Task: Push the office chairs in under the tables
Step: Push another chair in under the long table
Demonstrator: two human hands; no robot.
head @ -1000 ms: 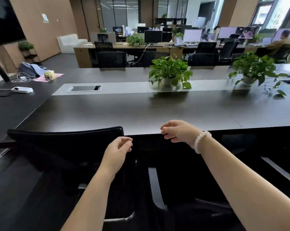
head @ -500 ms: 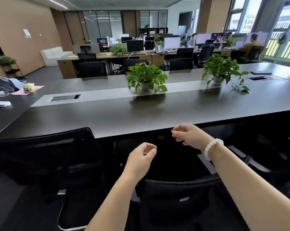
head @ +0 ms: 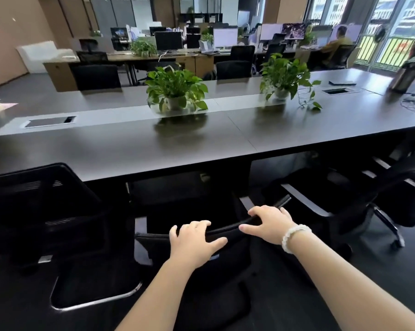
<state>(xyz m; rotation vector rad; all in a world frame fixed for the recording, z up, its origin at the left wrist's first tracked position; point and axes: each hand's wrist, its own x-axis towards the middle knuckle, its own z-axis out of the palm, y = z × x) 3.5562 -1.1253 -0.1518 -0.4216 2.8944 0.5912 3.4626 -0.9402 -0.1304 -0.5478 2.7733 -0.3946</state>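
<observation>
A black mesh office chair (head: 228,256) stands right in front of me, a little back from the long dark table (head: 135,149). My left hand (head: 193,242) and my right hand (head: 269,223) both grip the top edge of its backrest, fingers curled over it. A white bead bracelet sits on my right wrist. To the left, another black chair (head: 46,211) with a chrome sled base is tucked close to the table edge. On the right, a third black chair (head: 349,199) on castors stands turned at an angle, away from the table.
Two potted plants (head: 175,91) (head: 283,75) stand on the table's pale middle strip, with cable hatches (head: 50,121) beside them. A steel flask (head: 404,75) stands far right. Behind are more desks, monitors, chairs and a seated person (head: 337,46).
My view has swung right along the table. Both hands dropped from mid-air near the table edge onto the backrest of the chair in front and closed on it.
</observation>
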